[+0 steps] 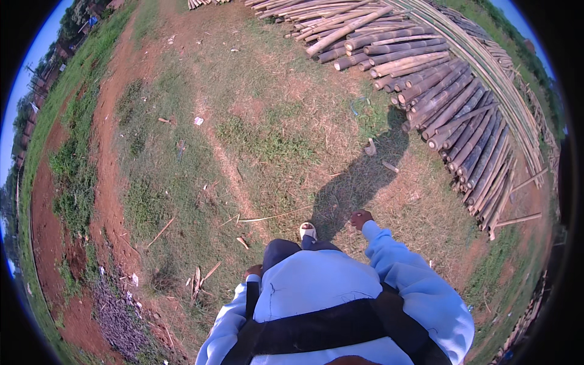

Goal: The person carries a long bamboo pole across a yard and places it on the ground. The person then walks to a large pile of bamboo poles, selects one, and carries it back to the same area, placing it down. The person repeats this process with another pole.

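My right hand (361,219) hangs in front of me to the right, over dry grass and beside my shadow (353,194). Its fingers look curled in, and nothing shows in them. Close against my left side is my left hand (255,269), mostly cut off by my body and sleeve, so its fingers are hidden. Neither hand touches any of the things around. A foot in a light sandal (308,231) shows on the ground between the hands. To the far right lies a large stack of cut bamboo poles (435,91), their sawn ends toward me.
Long thin poles (486,67) lie behind the stack, and two loose poles (517,220) stick out at its right end. A thin pale strip (274,217) lies ahead of my foot. Split wood pieces (198,281) lie at left, near a red dirt track (106,152).
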A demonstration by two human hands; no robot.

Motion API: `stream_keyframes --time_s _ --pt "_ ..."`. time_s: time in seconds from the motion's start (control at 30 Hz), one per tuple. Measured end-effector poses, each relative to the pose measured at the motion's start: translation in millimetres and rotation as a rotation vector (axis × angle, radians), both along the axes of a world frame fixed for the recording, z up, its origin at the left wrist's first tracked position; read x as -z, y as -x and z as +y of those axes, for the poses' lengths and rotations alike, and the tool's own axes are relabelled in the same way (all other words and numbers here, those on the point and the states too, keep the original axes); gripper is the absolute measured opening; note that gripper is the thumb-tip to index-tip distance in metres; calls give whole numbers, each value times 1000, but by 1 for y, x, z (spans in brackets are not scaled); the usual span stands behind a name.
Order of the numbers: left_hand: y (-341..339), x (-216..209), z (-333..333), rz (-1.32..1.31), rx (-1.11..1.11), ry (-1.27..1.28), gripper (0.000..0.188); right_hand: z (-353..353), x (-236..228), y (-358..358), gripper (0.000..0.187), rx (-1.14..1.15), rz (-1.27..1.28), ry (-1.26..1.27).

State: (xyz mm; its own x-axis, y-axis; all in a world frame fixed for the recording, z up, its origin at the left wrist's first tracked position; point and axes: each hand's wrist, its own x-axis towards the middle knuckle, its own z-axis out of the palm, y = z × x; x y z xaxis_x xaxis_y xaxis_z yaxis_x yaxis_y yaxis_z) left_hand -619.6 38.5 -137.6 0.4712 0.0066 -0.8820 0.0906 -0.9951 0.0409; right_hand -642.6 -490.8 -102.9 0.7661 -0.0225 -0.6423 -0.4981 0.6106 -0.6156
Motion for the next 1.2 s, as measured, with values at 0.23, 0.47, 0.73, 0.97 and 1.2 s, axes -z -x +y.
stream_keyframes --time_s 0.23,0.47,0.73,0.97,1.2 --pt "-145 -15 -48 -110 -228 151 35 -32 -37 -206 31 129 54 438" --pt "-377 30 -91 -110 -214 305 34 -41 17 -320 18 -297 114 805" --pt "-699 36 -148 228 -1043 1005 52 -98 -1 -367 15 -373 431 398" --pt "-809 -37 -246 16 -1298 1033 52 -130 2 -495 26 -1129 464 1109" --pt "-887 -49 -372 -15 -1497 844 53 -244 35 -640 17 -1192 213 1380"
